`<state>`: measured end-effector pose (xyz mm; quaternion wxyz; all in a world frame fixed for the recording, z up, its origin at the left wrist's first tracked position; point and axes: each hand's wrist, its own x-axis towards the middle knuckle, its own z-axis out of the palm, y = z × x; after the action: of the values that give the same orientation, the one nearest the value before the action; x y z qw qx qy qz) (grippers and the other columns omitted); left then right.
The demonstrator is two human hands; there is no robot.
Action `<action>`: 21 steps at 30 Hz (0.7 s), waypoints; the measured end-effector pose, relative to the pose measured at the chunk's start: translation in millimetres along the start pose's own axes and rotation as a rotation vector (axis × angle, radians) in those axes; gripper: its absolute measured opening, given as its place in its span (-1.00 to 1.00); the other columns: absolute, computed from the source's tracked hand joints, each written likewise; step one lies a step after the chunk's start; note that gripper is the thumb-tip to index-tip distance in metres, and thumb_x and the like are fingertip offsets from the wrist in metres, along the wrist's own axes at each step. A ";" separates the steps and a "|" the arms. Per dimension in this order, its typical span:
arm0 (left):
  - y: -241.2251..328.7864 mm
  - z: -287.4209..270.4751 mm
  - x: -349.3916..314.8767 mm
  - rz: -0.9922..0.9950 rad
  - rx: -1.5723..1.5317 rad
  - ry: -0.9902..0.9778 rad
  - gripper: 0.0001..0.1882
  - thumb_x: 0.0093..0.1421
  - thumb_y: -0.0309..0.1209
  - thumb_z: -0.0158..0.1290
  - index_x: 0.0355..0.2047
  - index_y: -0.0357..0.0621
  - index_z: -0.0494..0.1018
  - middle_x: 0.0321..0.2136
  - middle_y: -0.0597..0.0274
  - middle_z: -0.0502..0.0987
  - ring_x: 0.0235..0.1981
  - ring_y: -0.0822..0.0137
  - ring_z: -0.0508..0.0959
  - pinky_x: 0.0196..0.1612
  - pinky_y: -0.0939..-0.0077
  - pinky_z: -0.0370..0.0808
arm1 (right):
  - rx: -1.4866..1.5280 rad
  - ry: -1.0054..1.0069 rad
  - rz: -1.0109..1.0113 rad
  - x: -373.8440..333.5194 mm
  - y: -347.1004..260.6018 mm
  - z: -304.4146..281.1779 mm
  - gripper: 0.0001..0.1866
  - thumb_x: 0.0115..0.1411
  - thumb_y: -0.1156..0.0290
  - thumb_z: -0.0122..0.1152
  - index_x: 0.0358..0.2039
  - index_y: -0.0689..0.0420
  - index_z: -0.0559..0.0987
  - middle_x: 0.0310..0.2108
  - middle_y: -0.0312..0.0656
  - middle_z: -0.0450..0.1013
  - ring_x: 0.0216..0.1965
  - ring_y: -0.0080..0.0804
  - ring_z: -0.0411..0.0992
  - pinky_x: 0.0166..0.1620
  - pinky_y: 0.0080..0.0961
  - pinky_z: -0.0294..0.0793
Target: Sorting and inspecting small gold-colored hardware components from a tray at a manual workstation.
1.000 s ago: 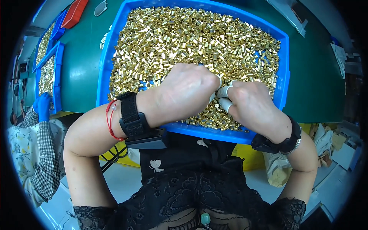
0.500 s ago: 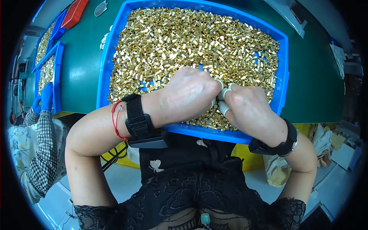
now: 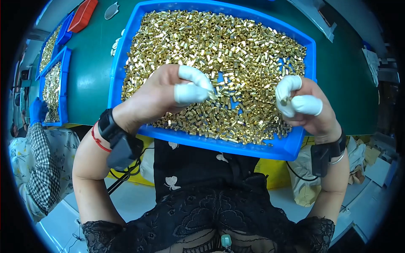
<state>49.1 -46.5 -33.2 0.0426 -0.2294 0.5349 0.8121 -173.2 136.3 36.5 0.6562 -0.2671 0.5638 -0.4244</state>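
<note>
A big blue tray [image 3: 116, 71] in front of me holds a thick layer of small gold-coloured brass hex nuts [image 3: 198, 46], long and hollow. Over its left half, my left hand [image 3: 164, 86] pinches a brass nut [image 3: 212, 95] between thumb and finger, both in white finger cots. At the tray's right side my right hand [image 3: 310, 105] is turned up with its white-covered fingers curled together. A small brass nut [image 3: 285, 100] shows at those fingertips. Blue tray bottom shows through gaps between the nuts.
The tray sits on a green table [image 3: 90, 84]. To the left, a co-worker's blue-gloved hand [image 3: 38, 110] is at smaller blue trays [image 3: 64, 90] of brass pieces, near a red bin [image 3: 83, 16]. Black wrist devices [image 3: 125, 149] with cables sit on my forearms.
My hands, close together over the tray's front half, have moved apart, left hand to the left and right hand to the right, and turned so the fingertips show. The co-worker's gloved hand moved slightly left.
</note>
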 end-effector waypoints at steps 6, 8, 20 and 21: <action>-2.1 2.7 -3.5 0.018 -0.282 -0.183 -0.89 0.05 -0.47 0.13 -0.40 -0.24 0.54 -0.55 0.33 0.53 -0.62 0.55 0.42 -0.59 0.60 0.32 | -0.423 0.185 -0.076 17.7 15.8 24.9 -0.84 0.07 0.43 0.25 -0.34 0.22 0.59 -0.56 -0.43 0.41 -0.57 -0.76 0.27 -0.54 -0.68 0.25; -13.2 8.2 -1.3 0.168 0.187 -0.031 -0.84 0.02 -0.46 0.17 -0.37 -0.24 0.54 -0.55 0.30 0.55 -0.60 0.52 0.46 -0.55 0.56 0.38 | -0.582 0.109 -0.109 20.3 32.4 34.2 -0.84 0.07 0.44 0.23 -0.32 0.19 0.59 -0.58 -0.37 0.42 -0.60 -0.62 0.33 -0.54 -0.57 0.31; -18.3 38.6 -10.3 0.319 1.131 -0.030 -0.85 -0.08 -0.40 0.17 -0.52 -0.21 0.51 -0.67 -0.03 0.47 -0.56 -0.04 0.52 -0.46 0.13 0.46 | -1.311 0.019 -0.354 25.9 46.1 38.8 -0.77 -0.03 0.42 0.27 -0.29 0.05 0.61 -0.58 -0.11 0.41 -0.52 -0.14 0.43 -0.47 -0.31 0.41; -18.6 39.1 -10.7 0.318 1.130 -0.031 -0.85 -0.08 -0.40 0.17 -0.52 -0.21 0.51 -0.67 -0.03 0.47 -0.56 -0.04 0.52 -0.46 0.13 0.46 | -1.319 0.018 -0.356 25.1 45.2 39.8 -0.77 -0.04 0.42 0.27 -0.29 0.06 0.61 -0.58 -0.11 0.41 -0.52 -0.14 0.43 -0.47 -0.30 0.41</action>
<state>51.6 -2.0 -31.9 0.0437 -0.0763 0.9121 0.4005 -123.0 132.1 -5.0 0.2717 -0.6961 0.6577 -0.0957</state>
